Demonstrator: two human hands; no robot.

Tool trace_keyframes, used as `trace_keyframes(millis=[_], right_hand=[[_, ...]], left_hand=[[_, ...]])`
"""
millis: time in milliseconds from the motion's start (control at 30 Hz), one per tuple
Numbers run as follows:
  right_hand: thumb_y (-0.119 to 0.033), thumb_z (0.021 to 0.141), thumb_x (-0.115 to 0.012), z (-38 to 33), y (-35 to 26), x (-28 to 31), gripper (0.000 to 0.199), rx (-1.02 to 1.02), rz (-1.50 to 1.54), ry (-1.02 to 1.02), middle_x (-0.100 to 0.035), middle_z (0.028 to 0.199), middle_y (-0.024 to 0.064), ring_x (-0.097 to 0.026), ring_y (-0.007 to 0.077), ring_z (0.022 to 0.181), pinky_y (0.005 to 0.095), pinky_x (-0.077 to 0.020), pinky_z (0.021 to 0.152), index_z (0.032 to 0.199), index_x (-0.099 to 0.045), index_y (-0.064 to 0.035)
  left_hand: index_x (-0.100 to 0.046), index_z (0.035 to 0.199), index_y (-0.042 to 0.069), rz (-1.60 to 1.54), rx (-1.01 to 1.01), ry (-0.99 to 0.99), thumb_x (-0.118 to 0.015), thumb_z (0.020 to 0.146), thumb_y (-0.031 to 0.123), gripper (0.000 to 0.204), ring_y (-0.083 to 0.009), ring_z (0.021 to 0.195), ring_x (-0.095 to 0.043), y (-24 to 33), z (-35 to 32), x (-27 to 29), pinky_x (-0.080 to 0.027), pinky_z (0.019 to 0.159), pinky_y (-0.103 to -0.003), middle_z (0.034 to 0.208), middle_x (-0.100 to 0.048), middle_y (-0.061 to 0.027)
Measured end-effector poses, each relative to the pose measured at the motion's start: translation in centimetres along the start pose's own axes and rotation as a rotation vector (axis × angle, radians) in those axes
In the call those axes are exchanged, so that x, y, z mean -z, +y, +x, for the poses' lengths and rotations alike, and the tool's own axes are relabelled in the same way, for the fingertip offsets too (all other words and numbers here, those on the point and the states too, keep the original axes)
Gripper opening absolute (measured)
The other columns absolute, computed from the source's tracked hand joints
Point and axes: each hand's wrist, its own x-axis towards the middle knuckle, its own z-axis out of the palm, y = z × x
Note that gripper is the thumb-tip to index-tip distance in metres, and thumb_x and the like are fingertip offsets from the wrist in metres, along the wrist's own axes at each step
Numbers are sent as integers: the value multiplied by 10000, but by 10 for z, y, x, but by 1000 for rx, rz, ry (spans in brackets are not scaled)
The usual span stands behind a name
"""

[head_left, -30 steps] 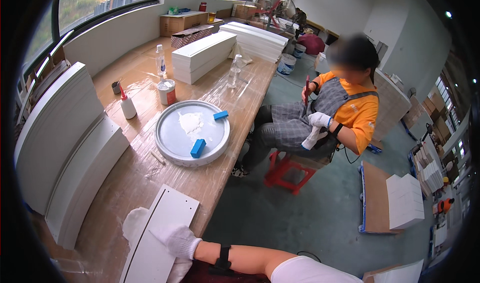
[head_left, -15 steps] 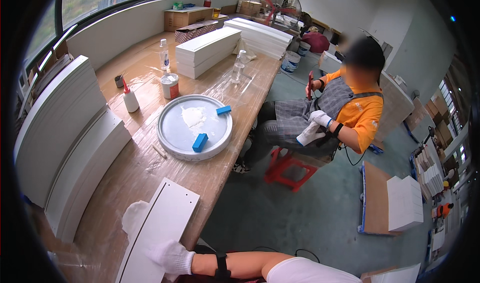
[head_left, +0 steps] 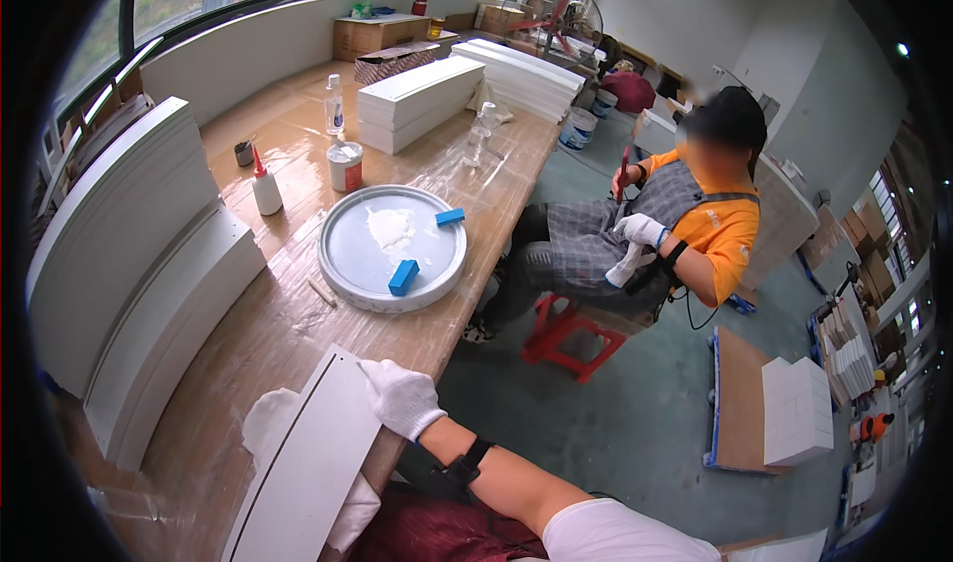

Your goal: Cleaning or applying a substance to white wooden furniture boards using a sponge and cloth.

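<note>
The largest thing is the long brown table covered with clear plastic film point(head_left: 283, 329). On its right side sits a co-worker in an orange shirt and grey checked apron point(head_left: 730, 229). Along the table's left side stands a stack of white curved boards point(head_left: 119, 234). The long white flat board with a dark lengthwise groove point(head_left: 316, 453) lies on the near part of the table, reaching the lower edge of view. Beyond it is a round grey lid-like tray point(head_left: 342, 249). A white cloth-like piece point(head_left: 268, 421) shows beside the board. The right hand in a white knitted glove point(head_left: 405, 400) touches the board's far right corner; its fingers are bent, but whether they grasp I cannot tell. The left hand is outside the view, so its fingers I cannot tell. Two blue rectangular blocks point(head_left: 404, 277) rest on the tray.
</note>
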Motion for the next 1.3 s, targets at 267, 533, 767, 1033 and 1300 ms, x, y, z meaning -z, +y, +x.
trace_keyframes(millis=[267, 533, 767, 1033, 1300], right_hand=[[-177, 874, -580, -46, -78, -22, 361, 360, 363, 17, -642, 845, 117, -669, 299, 744, 407, -538, 607, 1223, -628, -97], [-108, 753, -640, -97, -138, -59, 332, 607, 302, -409, -639, 895, 145, -670, 350, 795, 422, -549, 674, 1075, -588, -48], [-185, 887, -566, -20, -8, -21, 303, 220, 87, 162, -666, 901, 96, -690, 304, 801, 424, -563, 649, 1177, -637, -132], [-118, 852, -595, -53, -135, -7, 197, 457, 377, -124, -668, 847, 137, -681, 331, 706, 442, -555, 603, 1033, -650, -63], [-99, 819, -574, -37, -138, -53, 290, 480, 272, -227, -638, 769, 123, -650, 333, 689, 444, -519, 588, 1102, -628, -73]], left_hand=[[-494, 1393, -43, 14, -4, -28, -519, 1006, 286, 508, -336, 1303, -491, 16, -1, -36, -367, 1115, -433, 1426, -501, -241], [-459, 1424, -64, 36, 0, -10, -482, 1033, 253, 504, -338, 1345, -460, 32, -7, -54, -337, 1151, -441, 1465, -465, -253], [-427, 1451, -82, 74, 14, 53, -449, 1056, 225, 500, -340, 1382, -433, 54, -25, -38, -310, 1183, -447, 1499, -433, -264], [-516, 1370, -59, -84, -29, -115, -462, 1061, 330, 500, -230, 1111, -650, 12, 7, -16, -534, 950, -348, 1293, -624, -139], [-570, 1288, -84, -109, -20, -71, -465, 1069, 302, 455, -192, 1074, -641, 24, -12, -32, -524, 922, -316, 1224, -648, -131]])
